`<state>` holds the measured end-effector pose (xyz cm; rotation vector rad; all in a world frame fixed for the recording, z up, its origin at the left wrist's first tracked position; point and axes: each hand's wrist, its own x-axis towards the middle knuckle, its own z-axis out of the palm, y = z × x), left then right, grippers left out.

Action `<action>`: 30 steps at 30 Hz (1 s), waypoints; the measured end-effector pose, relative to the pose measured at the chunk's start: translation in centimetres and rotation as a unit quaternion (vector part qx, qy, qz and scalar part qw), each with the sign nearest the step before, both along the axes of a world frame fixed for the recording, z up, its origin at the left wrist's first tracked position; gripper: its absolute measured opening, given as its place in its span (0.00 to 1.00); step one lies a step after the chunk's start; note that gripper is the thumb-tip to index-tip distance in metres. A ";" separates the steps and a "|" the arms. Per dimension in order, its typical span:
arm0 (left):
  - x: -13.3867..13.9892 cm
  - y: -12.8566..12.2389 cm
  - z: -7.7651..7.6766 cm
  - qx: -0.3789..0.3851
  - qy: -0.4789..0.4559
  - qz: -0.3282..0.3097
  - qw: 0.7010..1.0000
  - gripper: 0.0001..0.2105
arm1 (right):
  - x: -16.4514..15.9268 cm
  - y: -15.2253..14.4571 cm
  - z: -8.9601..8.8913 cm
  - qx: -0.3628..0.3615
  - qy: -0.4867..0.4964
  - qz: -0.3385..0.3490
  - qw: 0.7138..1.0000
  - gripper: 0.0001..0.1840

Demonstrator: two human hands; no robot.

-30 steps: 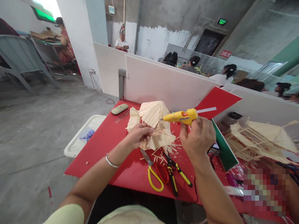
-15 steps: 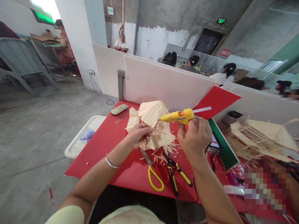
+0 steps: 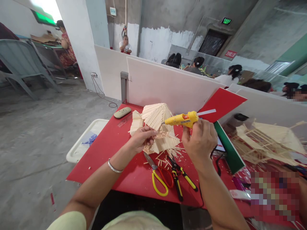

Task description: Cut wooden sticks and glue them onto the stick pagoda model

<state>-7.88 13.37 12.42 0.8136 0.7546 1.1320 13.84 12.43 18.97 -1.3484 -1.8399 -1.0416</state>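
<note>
My right hand grips a yellow hot glue gun with a white glue stick poking out of its back. The nozzle points left, close to the ribbed roof of a small model house built from thin pale wooden sticks. At the model's front, the fingers of my left hand are pinched together on what looks like a thin wooden stick, mostly hidden by the fingers. Below the model lie scissors with red and yellow handles and black-and-yellow cutting pliers, among loose stick pieces.
A red tabletop carries a glasses case and a clear ruler. White partition boards stand behind. Another stick model is on the right, beside a green board. A white tray lies at left. Several people sit beyond.
My hands, the glue gun and the model hold almost the same places. In the background, a person in white has raised a hand toward the head.
</note>
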 end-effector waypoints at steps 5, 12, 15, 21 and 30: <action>-0.3 -0.1 -0.2 -0.006 0.009 0.002 1.000 0.12 | -0.2 -0.2 0.1 0.007 0.007 0.007 1.000 0.19; -1.4 -3.1 -0.9 0.001 0.028 0.095 0.995 0.11 | 1.6 -0.4 -0.8 -0.006 0.079 -0.029 0.996 0.17; -1.0 -5.3 -1.8 0.025 0.048 0.142 0.988 0.08 | 4.5 -1.5 -3.2 -0.032 0.158 -0.091 0.983 0.22; 4.3 -9.0 -4.9 0.011 0.154 -0.026 0.988 0.14 | 11.4 -6.5 -12.4 -0.187 0.248 -0.261 0.914 0.24; 14.1 -8.2 -10.1 0.102 0.302 -0.114 0.941 0.17 | 19.0 -9.5 -20.7 -0.354 0.243 -0.296 0.853 0.28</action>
